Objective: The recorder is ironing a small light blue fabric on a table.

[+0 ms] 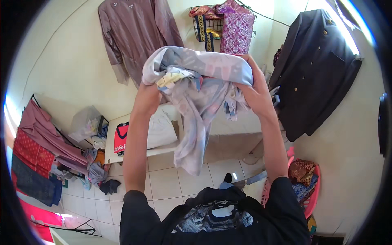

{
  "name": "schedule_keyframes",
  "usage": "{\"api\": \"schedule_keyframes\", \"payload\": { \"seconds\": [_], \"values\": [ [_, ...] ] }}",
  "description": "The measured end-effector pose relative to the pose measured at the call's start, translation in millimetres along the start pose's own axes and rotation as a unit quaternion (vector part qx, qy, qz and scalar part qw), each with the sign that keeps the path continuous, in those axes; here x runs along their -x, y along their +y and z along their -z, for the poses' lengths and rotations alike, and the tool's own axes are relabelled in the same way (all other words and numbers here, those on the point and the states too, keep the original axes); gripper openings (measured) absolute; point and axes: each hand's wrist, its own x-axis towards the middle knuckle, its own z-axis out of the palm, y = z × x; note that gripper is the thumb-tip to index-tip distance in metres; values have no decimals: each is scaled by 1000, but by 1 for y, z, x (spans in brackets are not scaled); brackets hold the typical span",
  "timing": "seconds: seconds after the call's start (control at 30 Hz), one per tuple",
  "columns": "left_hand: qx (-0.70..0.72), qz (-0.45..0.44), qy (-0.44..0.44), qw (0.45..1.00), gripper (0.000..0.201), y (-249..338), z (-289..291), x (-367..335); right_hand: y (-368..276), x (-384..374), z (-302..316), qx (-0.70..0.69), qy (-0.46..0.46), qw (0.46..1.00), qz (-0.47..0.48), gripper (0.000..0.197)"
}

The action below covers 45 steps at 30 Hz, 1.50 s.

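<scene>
Both arms are raised in front of me, holding up a pale grey garment point(200, 96) with pink, yellow and blue patterning. My left hand point(150, 94) grips its left side, the fingers mostly hidden by the cloth. On the other side, my right hand point(254, 86) is closed around the fabric, thumb tucked against it. A wide band of cloth is stretched between the hands, its edge rolled over. Below it, the rest hangs loose and bunched, one long tube-like part dangling lowest. I cannot tell whether this is a top or trousers.
Behind the garment stands a white table point(157, 154) with a folded red shirt point(121, 136) and a white cloth point(162, 130). A mauve dress point(136, 32) and a dark jacket point(312, 73) hang on the walls. A pink laundry basket point(313, 196) stands right, a loaded clothes rack point(49, 122) left.
</scene>
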Motion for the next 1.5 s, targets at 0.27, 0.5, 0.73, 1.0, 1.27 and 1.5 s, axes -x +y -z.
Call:
{"api": "schedule_keyframes", "payload": {
  "seconds": [0.27, 0.5, 0.73, 1.0, 1.27, 1.5],
  "values": [
    [393, 39, -292, 871, 33, -3, 7, -13, -27, -11, 3, 115, -85, 988, -53, 65],
    [-101, -7, -113, 988, 59, 29, -29, -2, -36, -14, 54, 289, -169, 937, -105, 39],
    [-214, -80, -75, 971, 31, 17, 0, -5, -57, 4, 74, 340, -89, 924, -149, 28],
    [-280, -135, 58, 949, 15, -7, 17, -1, -63, 30, 103, 220, -111, 960, -132, 66],
    [-296, -153, 135, 933, 13, -29, 32, -1, -65, 57, 116, 311, -236, 911, -133, 70],
    [-349, -68, 93, 930, 13, -45, 70, 0, -35, 82, 128, 466, -118, 862, -161, 33]
  ]
}}
